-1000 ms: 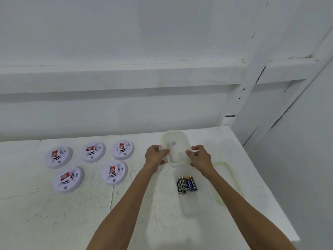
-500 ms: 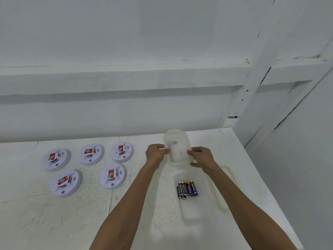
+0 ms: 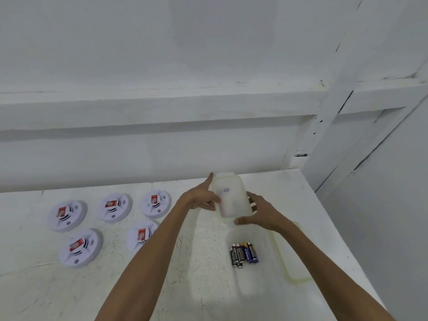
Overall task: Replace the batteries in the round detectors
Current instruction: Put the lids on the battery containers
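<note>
Several round white detectors with red labels lie on the white table at the left, among them one at the far left [image 3: 66, 215] and one nearest my left arm [image 3: 141, 236]. A bunch of batteries [image 3: 243, 254] lies in an open clear plastic box [image 3: 252, 288] near the front right. Both hands hold a second translucent lidded box [image 3: 232, 198] at mid-table. My left hand [image 3: 199, 198] grips its left side with the forefinger stretched out. My right hand [image 3: 259, 213] holds its right side and lower edge.
A clear lid with a yellowish rim [image 3: 291, 272] lies flat to the right of the battery box. The table [image 3: 58, 290] ends at a white wall behind and at a drop along its right edge [image 3: 342, 232].
Both hands have shifted on the translucent box: the left forefinger now stretches along its left side and the right hand has slid to its lower right. The box is tilted slightly.
</note>
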Demonstrator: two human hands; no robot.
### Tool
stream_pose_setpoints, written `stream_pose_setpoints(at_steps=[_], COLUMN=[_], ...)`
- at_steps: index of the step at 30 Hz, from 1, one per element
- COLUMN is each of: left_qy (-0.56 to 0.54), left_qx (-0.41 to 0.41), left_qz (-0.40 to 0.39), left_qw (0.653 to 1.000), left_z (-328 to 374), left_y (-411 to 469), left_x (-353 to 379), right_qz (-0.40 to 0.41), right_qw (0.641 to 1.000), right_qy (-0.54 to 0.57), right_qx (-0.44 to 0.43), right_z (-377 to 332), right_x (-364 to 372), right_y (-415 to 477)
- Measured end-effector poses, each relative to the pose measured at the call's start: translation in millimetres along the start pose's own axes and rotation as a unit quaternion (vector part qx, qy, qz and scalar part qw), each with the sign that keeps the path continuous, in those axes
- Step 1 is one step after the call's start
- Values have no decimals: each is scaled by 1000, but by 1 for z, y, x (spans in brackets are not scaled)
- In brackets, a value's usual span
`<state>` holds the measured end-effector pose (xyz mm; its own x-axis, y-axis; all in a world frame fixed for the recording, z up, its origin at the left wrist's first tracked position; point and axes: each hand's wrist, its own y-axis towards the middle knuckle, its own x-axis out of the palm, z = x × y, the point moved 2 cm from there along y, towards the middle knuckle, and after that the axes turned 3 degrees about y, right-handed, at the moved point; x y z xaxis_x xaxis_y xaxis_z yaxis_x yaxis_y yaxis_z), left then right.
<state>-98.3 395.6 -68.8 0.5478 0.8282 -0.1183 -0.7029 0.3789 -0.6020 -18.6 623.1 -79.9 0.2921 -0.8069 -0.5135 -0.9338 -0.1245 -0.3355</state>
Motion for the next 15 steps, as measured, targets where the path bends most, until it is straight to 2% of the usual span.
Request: stream_pose_setpoints(at_steps=[2, 6, 11, 15], left_qy=[22, -4, -43, -54], left_qx=[2, -5, -9, 15], left_qz=[-40, -78, -102, -90], left_qw=[999, 997, 994, 994], left_z=[0, -2, -12, -9], left_y=[8, 18, 31, 31], left_x=[-11, -19, -18, -18], right_qz=[-6, 26, 40, 61], right_qw=[996, 981, 973, 971], right_qy=[-86, -180, -213, -212], right_qx=[-29, -69, -84, -89], right_z=[-2, -1, 7, 11], right_x=[-1, -7, -5, 1], right_y=[3, 4, 6, 4])
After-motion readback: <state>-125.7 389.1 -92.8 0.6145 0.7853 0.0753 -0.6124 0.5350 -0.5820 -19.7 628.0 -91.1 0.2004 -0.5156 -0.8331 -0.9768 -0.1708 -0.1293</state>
